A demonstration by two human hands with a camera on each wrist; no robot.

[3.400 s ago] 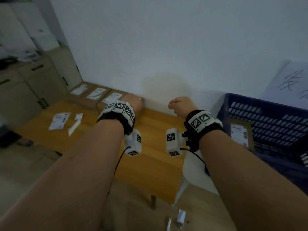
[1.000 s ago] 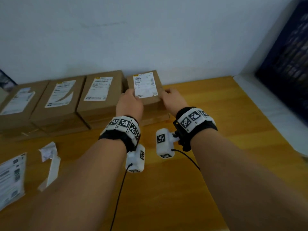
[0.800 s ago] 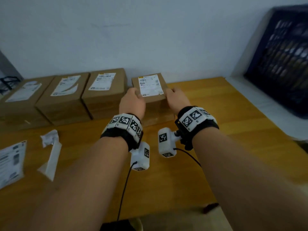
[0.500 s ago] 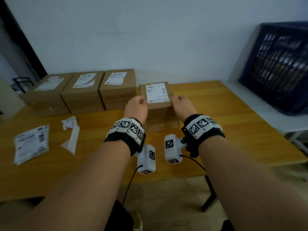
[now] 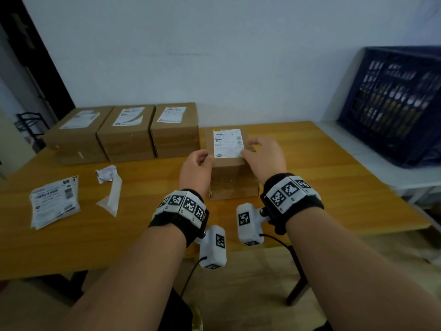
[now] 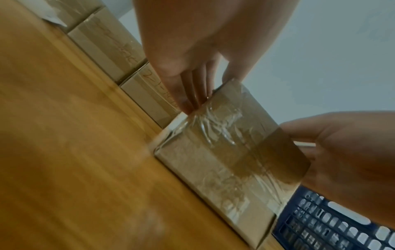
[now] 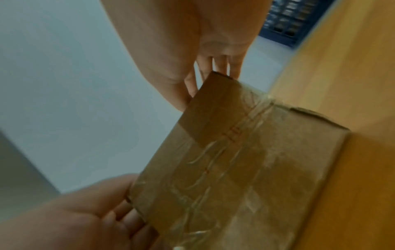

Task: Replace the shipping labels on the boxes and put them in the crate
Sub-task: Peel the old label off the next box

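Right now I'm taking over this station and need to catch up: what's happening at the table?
A person has one cardboard box pulled out from the row of three other boxes on the wooden table. The left hand holds its left side; the right hand rests on top at the edge of its shipping label. Spare labels lie to the left; the blue crate waits at the right.

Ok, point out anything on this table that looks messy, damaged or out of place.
Two things stand out. A crumpled scrap of paper with a peeled strip lies loose on the table, beside a stack of labels. On the second box from the left, the label looks partly peeled or creased. The box between the hands shows wrinkled tape.
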